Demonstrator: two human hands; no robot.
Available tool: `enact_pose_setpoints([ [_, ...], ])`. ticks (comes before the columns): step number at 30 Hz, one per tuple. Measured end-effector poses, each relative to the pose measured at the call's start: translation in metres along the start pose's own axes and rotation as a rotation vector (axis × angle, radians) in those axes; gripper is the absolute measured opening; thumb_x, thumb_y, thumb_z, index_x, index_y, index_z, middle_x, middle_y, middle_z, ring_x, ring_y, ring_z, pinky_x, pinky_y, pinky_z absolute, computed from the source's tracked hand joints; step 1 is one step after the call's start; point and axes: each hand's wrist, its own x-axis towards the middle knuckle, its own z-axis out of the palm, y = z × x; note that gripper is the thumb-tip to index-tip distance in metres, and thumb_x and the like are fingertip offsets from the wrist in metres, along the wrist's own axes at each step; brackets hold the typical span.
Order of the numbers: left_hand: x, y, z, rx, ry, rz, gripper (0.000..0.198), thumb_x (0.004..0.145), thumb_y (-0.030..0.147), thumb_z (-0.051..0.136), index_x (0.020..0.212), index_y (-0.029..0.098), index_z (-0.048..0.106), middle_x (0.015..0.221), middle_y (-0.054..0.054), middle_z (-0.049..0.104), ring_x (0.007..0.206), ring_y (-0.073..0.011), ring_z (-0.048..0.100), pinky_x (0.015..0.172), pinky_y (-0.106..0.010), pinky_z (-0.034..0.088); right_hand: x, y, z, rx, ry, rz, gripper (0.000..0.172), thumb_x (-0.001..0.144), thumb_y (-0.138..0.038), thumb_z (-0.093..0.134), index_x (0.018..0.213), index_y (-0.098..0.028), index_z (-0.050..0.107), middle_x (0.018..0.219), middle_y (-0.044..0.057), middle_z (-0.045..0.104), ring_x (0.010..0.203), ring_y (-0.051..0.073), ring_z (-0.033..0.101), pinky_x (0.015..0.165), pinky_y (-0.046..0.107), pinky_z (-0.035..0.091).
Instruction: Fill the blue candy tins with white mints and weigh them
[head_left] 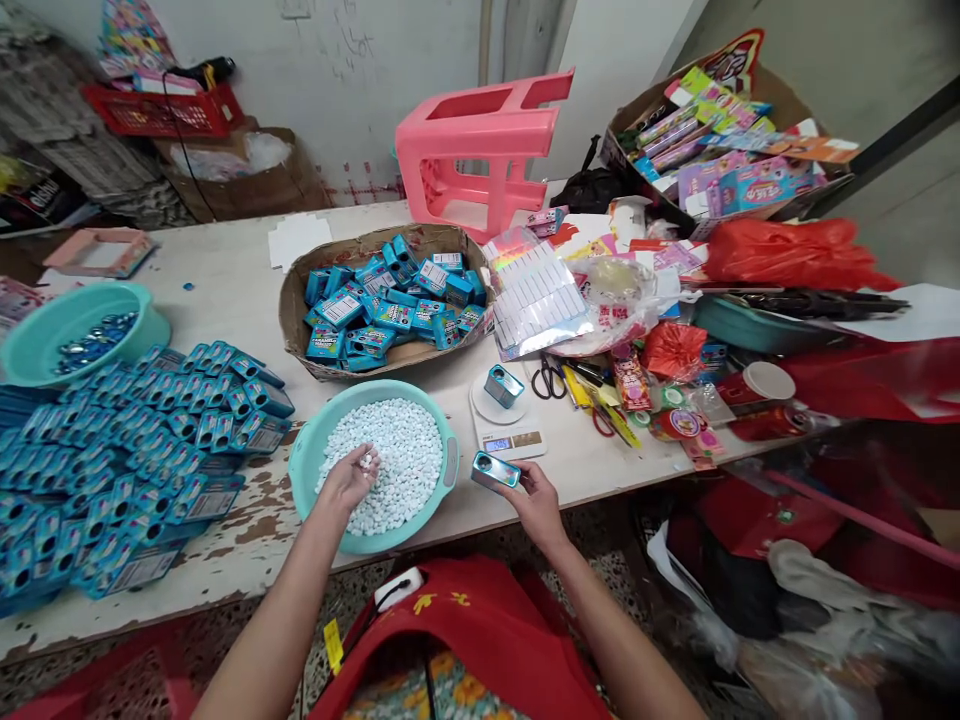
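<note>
My left hand [351,478] is over the turquoise basin [300,470], its curled fingers around a few of the small white candies [401,460] that fill it. In my right hand [538,498] is a small blue box [495,470] with a dark round hole in its top, held at the table's front edge. Just beyond it, a similar blue box [504,386] stands on a small white digital scale [514,443] with a lit display, whose digits are too small to read surely.
Many blue boxes [150,450] stand in rows at left. A turquoise basin [154,325] holds shiny blue pieces. Behind the candies, a cardboard tray [292,345] holds more blue boxes. Scissors [549,378], packets and a pink stool [480,130] occupy the right and back.
</note>
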Motion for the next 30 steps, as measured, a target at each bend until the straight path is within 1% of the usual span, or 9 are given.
enact_pose_setpoints([
  [5, -0.003, 0.005, 0.005, -0.102, -0.049, 0.000, 0.013, 0.082, 0.006, 0.051, 0.076, 0.017, 0.054, 0.065, 0.001, 0.056, 0.054, -0.0079, 0.056, 0.057, -0.020, 0.053, -0.002, 0.028, 0.006, -0.078, -0.038, -0.045, 0.035, 0.069, -0.038, 0.073, 0.097, -0.020, 0.061, 0.094, 0.005, 0.063, 0.092, 0.023, 0.062, 0.087, 0.044, 0.050],
  [10, -0.013, 0.024, 0.007, -0.148, -0.197, 0.056, 0.010, 0.087, 0.021, 0.049, 0.082, 0.017, 0.057, 0.070, -0.001, 0.057, 0.063, -0.0112, 0.059, 0.056, -0.022, 0.051, 0.014, 0.020, -0.006, -0.155, -0.065, -0.113, 0.052, 0.062, -0.038, 0.080, 0.108, -0.023, 0.061, 0.113, 0.009, 0.060, 0.111, 0.027, 0.054, 0.096, 0.046, 0.044],
  [13, -0.005, 0.022, 0.009, -0.123, -0.207, 0.083, 0.015, 0.087, 0.026, 0.049, 0.075, 0.018, 0.054, 0.068, 0.000, 0.056, 0.063, -0.0121, 0.060, 0.058, -0.024, 0.053, 0.055, 0.008, -0.011, -0.237, 0.134, -0.138, 0.055, 0.070, -0.041, 0.072, 0.117, -0.021, 0.053, 0.118, 0.011, 0.055, 0.111, 0.026, 0.053, 0.090, 0.043, 0.048],
  [15, 0.004, 0.014, 0.012, -0.080, -0.174, 0.028, 0.016, 0.085, 0.022, 0.051, 0.070, 0.017, 0.051, 0.061, 0.001, 0.052, 0.054, -0.0105, 0.056, 0.051, -0.022, 0.050, 0.091, 0.001, -0.008, -0.279, 0.249, -0.113, 0.065, 0.067, -0.042, 0.072, 0.123, -0.019, 0.049, 0.122, 0.014, 0.051, 0.112, 0.026, 0.051, 0.087, 0.042, 0.049],
  [17, 0.010, 0.004, 0.015, -0.052, -0.169, -0.017, 0.015, 0.084, 0.019, 0.053, 0.070, 0.016, 0.052, 0.057, 0.002, 0.049, 0.043, -0.0076, 0.048, 0.039, -0.018, 0.041, 0.126, -0.004, -0.003, -0.298, 0.260, -0.086, 0.068, 0.063, -0.042, 0.075, 0.121, -0.017, 0.050, 0.119, 0.014, 0.053, 0.108, 0.027, 0.053, 0.085, 0.042, 0.049],
  [20, 0.011, -0.003, 0.016, -0.034, -0.146, -0.019, 0.014, 0.085, 0.020, 0.054, 0.072, 0.014, 0.055, 0.058, 0.000, 0.051, 0.042, -0.0069, 0.047, 0.036, -0.016, 0.036, 0.156, -0.013, 0.005, -0.291, 0.206, -0.090, 0.049, 0.066, -0.043, 0.071, 0.104, -0.015, 0.059, 0.097, 0.009, 0.062, 0.088, 0.024, 0.059, 0.080, 0.043, 0.050],
  [22, 0.005, 0.000, 0.016, -0.032, -0.121, 0.000, 0.011, 0.084, 0.016, 0.055, 0.073, 0.013, 0.056, 0.061, -0.002, 0.055, 0.049, -0.0087, 0.053, 0.043, -0.018, 0.045, 0.156, -0.026, 0.010, -0.277, 0.179, -0.112, 0.041, 0.070, -0.044, 0.068, 0.098, -0.015, 0.061, 0.089, 0.006, 0.064, 0.082, 0.022, 0.059, 0.079, 0.041, 0.050],
  [25, -0.010, 0.017, 0.017, -0.065, -0.124, 0.072, 0.012, 0.083, 0.018, 0.058, 0.071, 0.014, 0.056, 0.062, -0.001, 0.056, 0.053, -0.0093, 0.056, 0.053, -0.021, 0.050, 0.133, -0.053, 0.022, -0.253, 0.114, -0.198, 0.039, 0.072, -0.043, 0.069, 0.101, -0.018, 0.061, 0.094, 0.005, 0.063, 0.086, 0.021, 0.059, 0.082, 0.038, 0.049],
  [30, -0.047, 0.042, 0.044, -0.174, -0.213, 0.281, 0.031, 0.077, 0.041, 0.067, 0.066, 0.017, 0.050, 0.051, 0.004, 0.047, 0.041, -0.0060, 0.045, 0.039, -0.017, 0.035, 0.074, -0.093, 0.069, -0.268, -0.241, -0.397, 0.031, 0.078, -0.034, 0.067, 0.106, -0.023, 0.061, 0.097, 0.005, 0.063, 0.090, 0.021, 0.059, 0.081, 0.034, 0.048],
])
